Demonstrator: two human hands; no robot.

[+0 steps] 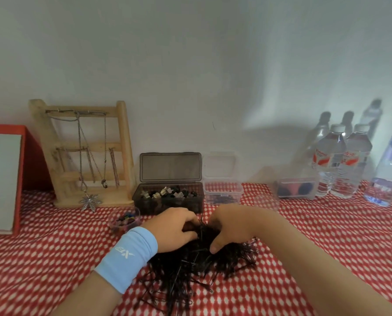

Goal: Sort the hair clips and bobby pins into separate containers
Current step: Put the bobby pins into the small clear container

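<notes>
A big heap of black bobby pins (190, 267) lies on the red-and-white cloth in front of me. My left hand (174, 226), with a light blue wristband, and my right hand (231, 226) both dig into the far top of the heap, fingers curled around pins. Behind them a dark smoky box (145, 201) stands with its lid up, holding several small hair clips (167, 192). To its right a clear box (223, 195), lid up, holds dark pins at its bottom.
A small clear cup of coloured bits (125, 221) stands left of my left hand. A wooden jewellery rack (85, 153) with chains and a red-edged board (3, 179) stand at the back left. Water bottles (340, 160) and a clear case (296, 188) stand back right.
</notes>
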